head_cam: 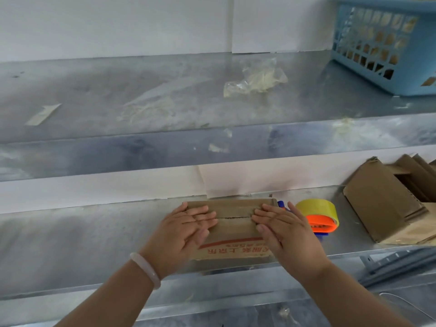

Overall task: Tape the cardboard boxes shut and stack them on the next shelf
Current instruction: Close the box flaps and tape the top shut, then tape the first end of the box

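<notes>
Box (233, 230) lies on the shelf (82, 232), its untaped seam between the fingertips. Left hand (181, 232) and right hand (285, 230) press the flaps with straight fingers held together. It seems light and stiff; better to grip the short sides.

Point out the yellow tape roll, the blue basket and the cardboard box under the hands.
yellow tape roll (318, 206): head view, outer face of the roll.
blue basket (382, 6): head view, solid top rim.
cardboard box (232, 228): head view, near top flap below the seam.
</notes>
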